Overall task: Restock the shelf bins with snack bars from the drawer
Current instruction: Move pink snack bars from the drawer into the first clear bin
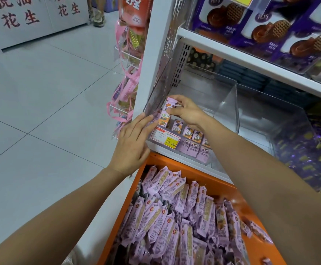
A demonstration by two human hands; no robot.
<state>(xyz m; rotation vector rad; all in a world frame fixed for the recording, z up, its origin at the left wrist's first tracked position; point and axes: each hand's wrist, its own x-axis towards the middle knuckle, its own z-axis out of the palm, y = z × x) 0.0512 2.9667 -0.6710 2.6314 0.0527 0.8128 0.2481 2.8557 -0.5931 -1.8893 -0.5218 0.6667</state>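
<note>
right hand (186, 111) is inside the clear bin (230, 104) on the lower shelf (176, 150), its fingers (175, 111) curled and pinching one snack bar (165, 114) near its upper end. the bar stands roughly upright, slightly tilted, at the left end of the bin, just beside the left wall. its lower end is behind the price tag (165, 137), so cannot tell if it is seated on the bin floor

left hand (131, 143) has straight fingers laid flat against the front-left corner of the bin; it holds nothing and seems to steady the wall

a row of bars (191, 133) already stands along the bin front, to the right of the held one. the back of the bin looks unfilled. the orange drawer (209, 178) below is open, with a pile of bars (175, 217) in pink wrappers

handling, judged:
- the bar is light and one hand is ample
- the film wrapper is glossy and probably slippery; the crimped ends are floppy, so take it by the firm middle, across the narrow sides
- the contents are likely brittle, so don't squeeze or wedge it against the neighbours
- the bin wall is thin and may flex when pushed

step in hand: seating this bar in line with the row; restock is at an early to middle stage
</note>
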